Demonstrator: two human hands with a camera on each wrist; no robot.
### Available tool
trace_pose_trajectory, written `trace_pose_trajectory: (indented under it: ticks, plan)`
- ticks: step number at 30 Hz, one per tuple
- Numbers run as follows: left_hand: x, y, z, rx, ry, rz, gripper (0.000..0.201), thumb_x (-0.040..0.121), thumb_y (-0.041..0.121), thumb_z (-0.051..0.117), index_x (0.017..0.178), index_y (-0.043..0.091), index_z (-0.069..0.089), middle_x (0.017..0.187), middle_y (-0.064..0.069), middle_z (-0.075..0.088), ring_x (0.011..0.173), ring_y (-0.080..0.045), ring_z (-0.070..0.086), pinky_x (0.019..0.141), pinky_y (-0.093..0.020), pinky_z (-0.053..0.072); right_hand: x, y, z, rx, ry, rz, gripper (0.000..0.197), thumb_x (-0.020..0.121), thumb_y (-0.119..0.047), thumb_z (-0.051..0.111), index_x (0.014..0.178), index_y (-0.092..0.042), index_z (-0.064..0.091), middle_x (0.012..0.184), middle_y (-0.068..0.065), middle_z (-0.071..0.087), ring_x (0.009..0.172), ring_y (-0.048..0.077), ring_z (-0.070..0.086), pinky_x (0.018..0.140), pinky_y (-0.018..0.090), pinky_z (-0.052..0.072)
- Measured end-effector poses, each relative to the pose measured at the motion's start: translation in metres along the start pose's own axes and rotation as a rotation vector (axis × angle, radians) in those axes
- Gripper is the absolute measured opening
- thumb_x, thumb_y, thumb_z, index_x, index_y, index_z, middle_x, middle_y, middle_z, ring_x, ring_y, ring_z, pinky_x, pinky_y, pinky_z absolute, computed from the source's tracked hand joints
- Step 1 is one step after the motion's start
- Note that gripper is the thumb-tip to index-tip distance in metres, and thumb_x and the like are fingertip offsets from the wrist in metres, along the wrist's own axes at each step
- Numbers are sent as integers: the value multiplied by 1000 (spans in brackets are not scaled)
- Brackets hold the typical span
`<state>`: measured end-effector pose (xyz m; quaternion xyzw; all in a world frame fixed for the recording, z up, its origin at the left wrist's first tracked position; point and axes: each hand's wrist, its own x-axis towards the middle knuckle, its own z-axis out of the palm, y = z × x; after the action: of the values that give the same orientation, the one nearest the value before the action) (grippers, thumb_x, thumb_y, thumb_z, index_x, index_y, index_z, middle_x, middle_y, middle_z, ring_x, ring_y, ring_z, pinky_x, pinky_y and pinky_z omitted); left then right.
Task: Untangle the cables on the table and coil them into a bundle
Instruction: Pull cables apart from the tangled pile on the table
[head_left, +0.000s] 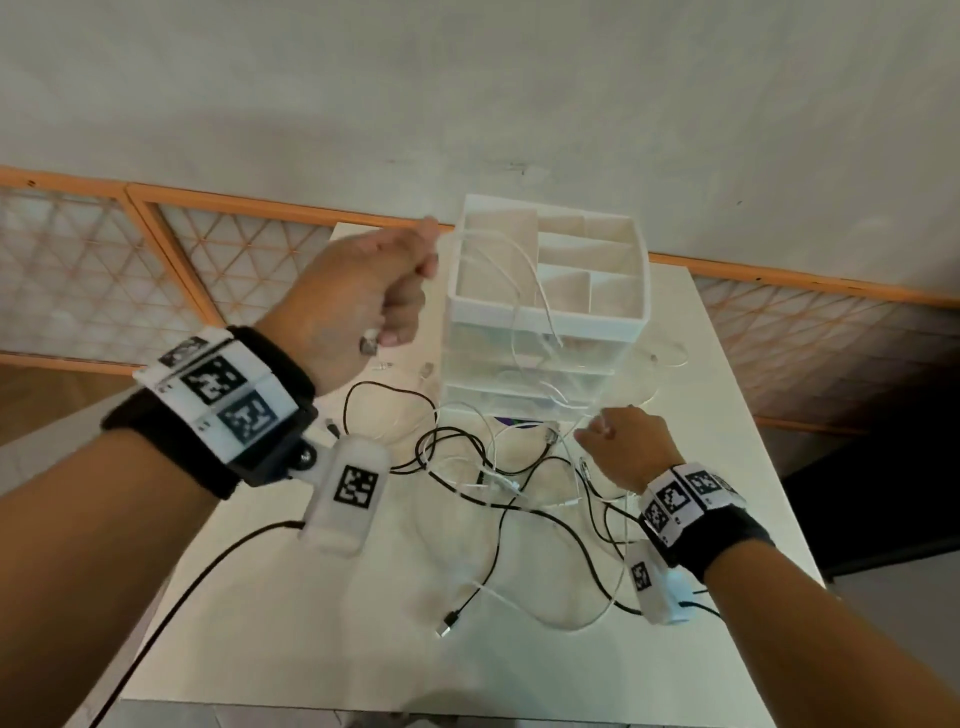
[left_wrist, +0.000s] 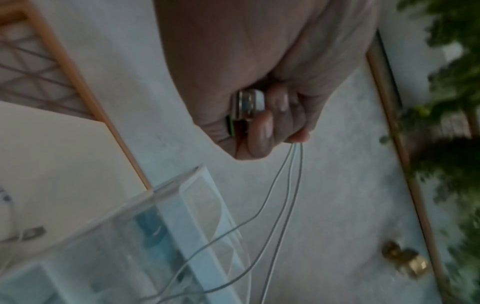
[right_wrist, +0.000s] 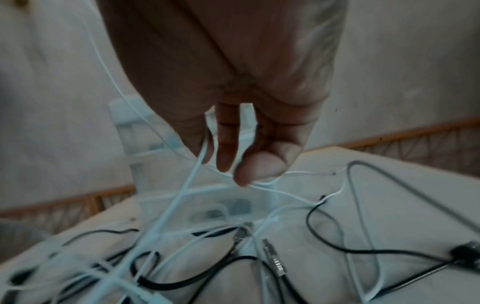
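Observation:
A tangle of black cables (head_left: 498, 525) and white cables (head_left: 524, 478) lies on the white table (head_left: 332, 623). My left hand (head_left: 363, 296) is raised left of the organiser and grips thin white cable strands (left_wrist: 291, 185) plus a metal USB plug (left_wrist: 248, 105) in its curled fingers. The strands loop down over the organiser's front. My right hand (head_left: 623, 444) is low, near the organiser's base, pinching a white cable (right_wrist: 192, 181) between thumb and fingers (right_wrist: 254, 166). A black cable's USB plug (head_left: 451, 623) lies near the table's front.
A white-topped clear drawer organiser (head_left: 550, 306) stands at the table's back middle. A jack plug (right_wrist: 272, 257) and other connectors lie among the cables. An orange-framed lattice rail (head_left: 208, 260) runs behind the table. Bare tabletop shows at the front left.

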<state>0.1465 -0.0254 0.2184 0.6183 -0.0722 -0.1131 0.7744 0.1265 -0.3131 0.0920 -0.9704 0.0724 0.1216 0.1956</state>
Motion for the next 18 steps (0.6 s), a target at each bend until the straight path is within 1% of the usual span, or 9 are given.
trace_pose_trajectory:
  ticks: [2,3,6,8,10,12,14,16,18]
  plan:
    - [-1,1,-5,36,5,6,35,96,39,53,71,17,46,48,9,30,38,-7,26,42,-21,31,1,-6,-14,41,-3,103,39,100,-39,44,74,-17,61,70,3,67,73,28,73,84,35,55]
    - [-2,-6,-5,193,9,-39,38,95,45,53,70,19,44,49,9,34,40,-8,31,47,-23,35,2,-13,-27,152,31,114,38,102,-39,43,82,-16,65,72,6,72,68,25,75,85,37,57]
    - [-10,-39,1,614,34,-240,46,99,52,42,71,16,44,52,6,44,46,-11,40,56,-27,39,-3,-42,-78,729,391,-48,31,99,-42,53,83,-22,69,68,1,74,65,24,75,76,42,60]
    - [-10,-61,-1,518,133,-293,47,102,47,40,68,15,43,50,3,41,46,-15,38,51,-25,36,-6,-53,-109,927,695,-240,29,95,-45,61,77,-23,68,66,-2,73,66,26,74,73,42,60]
    - [-6,-70,-7,362,291,-321,40,104,36,41,70,15,45,53,-1,39,43,-14,37,47,-25,37,-3,-45,-116,814,822,-242,30,90,-54,64,78,-27,66,66,0,71,67,26,73,71,44,61]
    - [-3,-67,-11,152,425,-320,21,102,23,41,86,22,54,54,2,35,38,-11,33,48,-28,35,5,-23,-105,519,651,-16,37,90,-63,56,87,-28,68,71,4,71,67,26,72,70,45,61]
    - [0,-61,-13,25,441,-269,23,101,16,38,112,27,55,52,5,32,38,-10,28,49,-29,34,6,-8,-84,447,365,147,45,95,-57,51,91,-16,70,74,10,72,60,24,71,68,42,62]
    - [5,-56,-6,41,372,-206,25,102,17,37,119,10,54,59,2,50,40,-10,31,52,-31,41,-3,-15,-74,491,247,50,46,99,-52,49,86,-13,70,71,8,71,55,19,68,60,34,59]
    - [10,-53,13,99,269,-183,22,104,20,36,116,10,52,87,-3,74,39,-9,39,56,-32,45,-17,-41,-75,522,151,-183,45,102,-48,44,83,-14,68,69,4,68,57,16,65,57,26,52]
